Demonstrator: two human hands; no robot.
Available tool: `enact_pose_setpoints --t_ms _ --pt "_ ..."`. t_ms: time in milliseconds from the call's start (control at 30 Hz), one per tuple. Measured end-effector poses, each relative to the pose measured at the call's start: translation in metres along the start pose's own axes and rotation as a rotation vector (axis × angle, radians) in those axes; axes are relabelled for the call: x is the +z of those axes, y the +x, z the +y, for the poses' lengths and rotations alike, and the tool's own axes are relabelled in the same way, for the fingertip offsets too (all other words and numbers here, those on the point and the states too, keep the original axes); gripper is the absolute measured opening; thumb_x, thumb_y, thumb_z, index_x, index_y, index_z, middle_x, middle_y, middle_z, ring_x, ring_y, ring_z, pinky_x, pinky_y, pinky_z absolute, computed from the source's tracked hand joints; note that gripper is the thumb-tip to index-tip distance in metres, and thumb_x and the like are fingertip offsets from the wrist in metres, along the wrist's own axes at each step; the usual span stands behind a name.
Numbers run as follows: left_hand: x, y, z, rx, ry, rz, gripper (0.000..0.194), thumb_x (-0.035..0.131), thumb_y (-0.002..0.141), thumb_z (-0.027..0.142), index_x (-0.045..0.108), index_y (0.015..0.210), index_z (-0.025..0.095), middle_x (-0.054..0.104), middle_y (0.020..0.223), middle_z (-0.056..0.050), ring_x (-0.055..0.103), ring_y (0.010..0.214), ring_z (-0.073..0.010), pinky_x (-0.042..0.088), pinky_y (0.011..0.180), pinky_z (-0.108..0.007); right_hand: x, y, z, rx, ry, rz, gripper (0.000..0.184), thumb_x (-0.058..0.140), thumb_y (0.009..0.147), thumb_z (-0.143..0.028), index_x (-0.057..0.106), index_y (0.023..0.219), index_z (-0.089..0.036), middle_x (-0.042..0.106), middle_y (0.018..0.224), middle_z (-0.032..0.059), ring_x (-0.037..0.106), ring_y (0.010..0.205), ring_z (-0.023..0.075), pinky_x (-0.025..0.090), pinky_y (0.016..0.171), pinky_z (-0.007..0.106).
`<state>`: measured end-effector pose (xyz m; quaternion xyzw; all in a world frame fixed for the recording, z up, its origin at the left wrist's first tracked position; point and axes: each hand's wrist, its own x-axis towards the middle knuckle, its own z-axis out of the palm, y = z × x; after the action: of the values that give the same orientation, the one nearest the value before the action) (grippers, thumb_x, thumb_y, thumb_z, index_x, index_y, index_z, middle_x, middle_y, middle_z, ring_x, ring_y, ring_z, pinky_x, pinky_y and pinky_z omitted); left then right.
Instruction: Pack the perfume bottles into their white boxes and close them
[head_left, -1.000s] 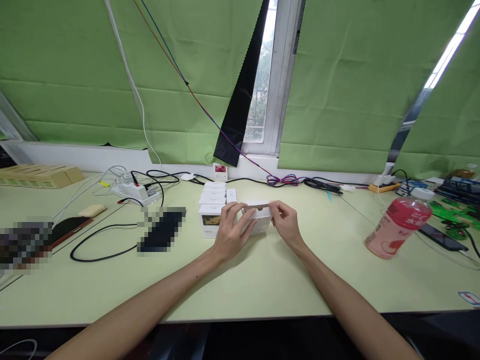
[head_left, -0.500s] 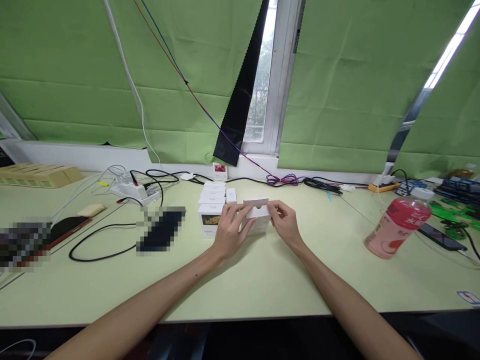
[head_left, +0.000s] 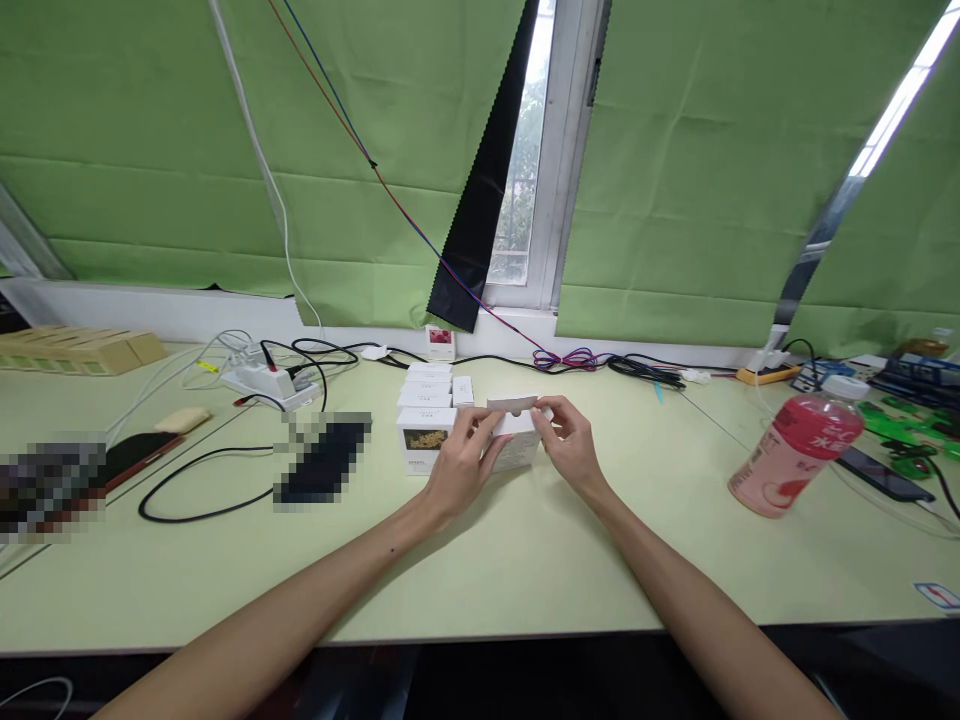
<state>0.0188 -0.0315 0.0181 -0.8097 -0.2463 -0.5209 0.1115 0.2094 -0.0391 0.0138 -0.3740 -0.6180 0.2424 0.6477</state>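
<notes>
Between my two hands a small white carton (head_left: 516, 452) stands on the table, its top flap (head_left: 513, 405) raised and showing a notch. My left hand (head_left: 463, 455) grips the carton's left side, fingers over the top edge and thumb on the near face. At the upper right corner, my right hand (head_left: 566, 440) pinches a side flap of the carton. Just left of it is a row of white boxes (head_left: 424, 430), the nearest bearing a dark picture; my left hand partly covers that box.
A pink drink bottle (head_left: 796, 450) stands on the right, with a phone (head_left: 885, 472) beyond it. To the left lie a blurred dark device (head_left: 326, 460), a power strip (head_left: 271, 385) and looped cables. Tan boxes (head_left: 75, 350) sit far left. Coiled cables (head_left: 645, 370) run along the wall.
The carton's top flap has risen from a lower, folded-over position to stand more upright. My left fingers have shifted slightly off it; my right hand has barely moved.
</notes>
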Motion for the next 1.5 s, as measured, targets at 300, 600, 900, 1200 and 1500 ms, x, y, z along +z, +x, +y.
enact_pose_setpoints --t_ms 300,600,900,1200,1500 --pt "-0.0001 -0.0005 0.0014 -0.016 -0.003 -0.027 0.025 0.056 0.101 0.02 0.055 0.126 0.018 0.057 0.112 -0.01 0.064 0.086 -0.0159 0.057 0.071 -0.028 0.0002 0.0012 -0.0002 0.014 -0.034 0.015 0.022 0.065 0.091 -0.043 0.066 0.094 -0.022 0.061 0.083 0.0007 0.055 0.068 0.0135 0.047 0.055 0.024" --pt "-0.0001 -0.0003 0.0022 -0.027 0.007 -0.06 0.023 0.055 0.102 0.021 0.053 0.125 0.019 0.055 0.114 -0.011 0.061 0.083 -0.0154 0.055 0.069 -0.028 -0.001 0.0013 0.0001 0.048 -0.02 0.01 0.021 0.067 0.09 -0.042 0.067 0.09 -0.021 0.063 0.086 0.0017 0.052 0.061 0.0116 0.043 0.048 0.024" --pt "-0.0009 -0.0007 0.0033 -0.015 0.004 -0.067 0.025 0.054 0.102 0.02 0.053 0.127 0.02 0.055 0.111 -0.009 0.059 0.078 -0.0133 0.053 0.068 -0.027 -0.0027 0.0025 0.0004 0.075 0.007 -0.007 0.023 0.069 0.088 -0.043 0.068 0.09 -0.021 0.065 0.089 0.0028 0.053 0.062 0.0119 0.044 0.048 0.025" --pt "0.0006 -0.0007 0.0022 0.009 0.02 -0.071 0.021 0.055 0.101 0.018 0.059 0.122 0.019 0.055 0.109 -0.009 0.055 0.076 -0.013 0.051 0.066 -0.026 -0.0031 0.0035 -0.0028 0.089 0.011 -0.01 0.027 0.072 0.084 -0.046 0.069 0.088 -0.02 0.067 0.089 0.0037 0.055 0.064 0.013 0.046 0.049 0.025" --pt "0.0004 -0.0008 0.0027 -0.002 0.048 -0.088 0.022 0.054 0.101 0.021 0.062 0.121 0.022 0.052 0.111 -0.009 0.055 0.08 -0.014 0.052 0.069 -0.028 -0.0022 0.0042 -0.0062 0.116 0.028 -0.01 0.031 0.074 0.083 -0.05 0.068 0.088 -0.02 0.066 0.09 0.0037 0.052 0.06 0.0118 0.044 0.044 0.024"
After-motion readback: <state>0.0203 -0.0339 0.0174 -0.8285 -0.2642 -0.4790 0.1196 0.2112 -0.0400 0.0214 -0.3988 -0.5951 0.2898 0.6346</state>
